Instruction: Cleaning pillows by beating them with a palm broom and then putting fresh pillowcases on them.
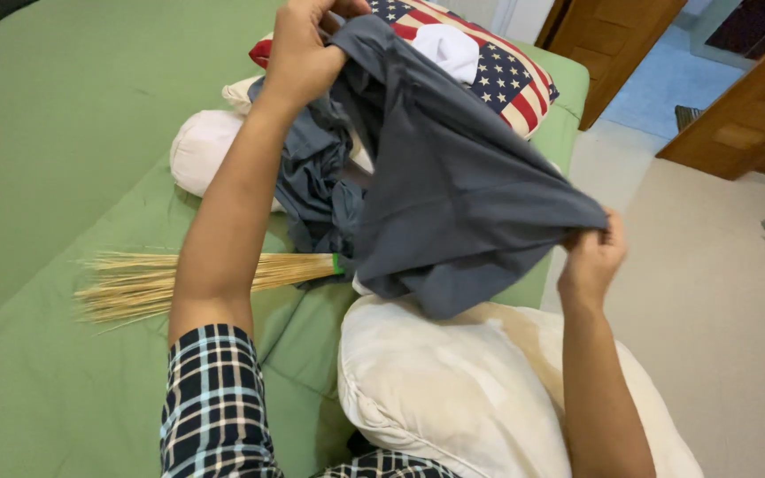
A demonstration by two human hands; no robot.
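The person is wearing a short-sleeved checked shirt, dark navy crossed with white and pale blue lines. The left sleeve [214, 403] is ending above the elbow, leaving the forearm bare. A strip of the same checked cloth [382, 465] is showing low down at the chest. Both hands, the left hand [303, 49] and the right hand [593, 257], are showing no rings, watch or gloves.

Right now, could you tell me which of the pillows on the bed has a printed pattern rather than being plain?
The stars-and-stripes pillow at the far end of the bed, behind the grey cloth. The large cream pillow nearest the person and the white bolster are both plain.
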